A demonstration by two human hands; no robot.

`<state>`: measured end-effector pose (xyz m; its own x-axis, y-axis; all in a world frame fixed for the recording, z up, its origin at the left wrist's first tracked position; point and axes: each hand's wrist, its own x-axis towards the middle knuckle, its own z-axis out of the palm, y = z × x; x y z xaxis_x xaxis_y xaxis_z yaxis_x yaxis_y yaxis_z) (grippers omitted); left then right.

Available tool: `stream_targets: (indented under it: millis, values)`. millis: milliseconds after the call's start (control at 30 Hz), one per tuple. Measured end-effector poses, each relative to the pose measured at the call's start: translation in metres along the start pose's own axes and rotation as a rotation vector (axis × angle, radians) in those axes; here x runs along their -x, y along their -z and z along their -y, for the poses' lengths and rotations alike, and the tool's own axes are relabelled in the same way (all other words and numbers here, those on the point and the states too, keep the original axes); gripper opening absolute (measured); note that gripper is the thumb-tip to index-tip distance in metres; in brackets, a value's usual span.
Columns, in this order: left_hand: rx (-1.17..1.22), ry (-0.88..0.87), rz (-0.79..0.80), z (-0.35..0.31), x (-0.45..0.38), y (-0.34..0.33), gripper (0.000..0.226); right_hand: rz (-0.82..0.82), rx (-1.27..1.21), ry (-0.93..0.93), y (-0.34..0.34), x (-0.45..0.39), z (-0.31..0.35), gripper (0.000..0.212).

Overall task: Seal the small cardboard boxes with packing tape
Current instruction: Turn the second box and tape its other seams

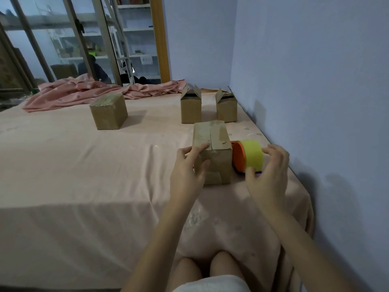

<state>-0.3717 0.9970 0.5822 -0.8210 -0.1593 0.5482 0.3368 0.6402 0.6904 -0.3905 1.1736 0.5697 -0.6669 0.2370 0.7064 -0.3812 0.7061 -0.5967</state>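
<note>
Your right hand curls around the yellow tape roll on its orange dispenser, thumb on the near face and fingers over the far rim, touching the right wall of the nearest cardboard box, so the tape must travel left and up onto that box's centre seam, which runs away from you. Your left hand grips the box's near-left corner, fingers bent over the matte, scuffed flaps, steadying it on the soft pink bed sheet. Farther off stand a glossy taped box to the left and two open-flapped boxes ahead.
</note>
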Motion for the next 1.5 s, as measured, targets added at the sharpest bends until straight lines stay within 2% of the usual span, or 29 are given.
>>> stream_targets:
  millis: [133, 233, 333, 400, 600, 800, 900, 1067, 1167, 1233, 1333, 1400, 1500]
  values:
    - [-0.047, -0.089, -0.061, -0.003, 0.003, -0.008, 0.068, 0.270, -0.176, -0.246, -0.002, -0.004, -0.035, 0.050]
    - [-0.080, -0.040, -0.098, -0.004, 0.002, -0.016, 0.077, 0.408, -0.340, -0.383, -0.009, -0.005, -0.054, 0.060]
    - [0.024, 0.092, -0.095, -0.005, 0.001, -0.025, 0.079, 0.495, -0.272, -0.321, -0.013, -0.002, -0.067, 0.057]
    - [0.034, 0.097, -0.075, -0.003, 0.001, -0.027, 0.075, 0.513, -0.200, -0.265, -0.015, -0.001, -0.070, 0.054]
    - [0.146, 0.128, -0.075, 0.010, 0.006, -0.021, 0.063, 0.454, -0.230, -0.215, -0.014, -0.012, -0.068, 0.038]
    - [0.271, 0.187, -0.031, 0.014, 0.005, -0.020, 0.072, 0.352, -0.210, -0.098, -0.001, -0.021, -0.048, 0.030]
    - [0.292, 0.202, 0.000, 0.015, 0.005, -0.015, 0.078, 0.208, -0.378, -0.114, 0.014, -0.028, -0.025, 0.030]
    - [0.252, 0.184, -0.061, 0.008, 0.009, -0.004, 0.091, 0.006, -0.628, -0.159, 0.050, -0.044, 0.016, 0.022]
    - [0.150, 0.108, -0.167, -0.004, 0.013, 0.005, 0.090, -0.054, -0.784, -0.134, 0.070, -0.048, 0.045, 0.012]
    - [0.106, -0.007, -0.214, -0.020, 0.016, 0.011, 0.083, -0.087, -0.864, -0.144, 0.079, -0.049, 0.060, 0.008]
    - [0.161, -0.124, -0.080, -0.048, 0.022, 0.013, 0.078, -0.095, -0.984, -0.222, 0.085, -0.049, 0.076, 0.009]
    - [0.231, -0.053, 0.023, -0.062, 0.024, 0.012, 0.080, -0.103, -1.101, -0.315, 0.086, -0.048, 0.086, 0.011]
    - [0.290, 0.050, 0.055, -0.070, 0.022, 0.016, 0.080, -0.137, -1.263, -0.406, 0.085, -0.045, 0.098, 0.010]
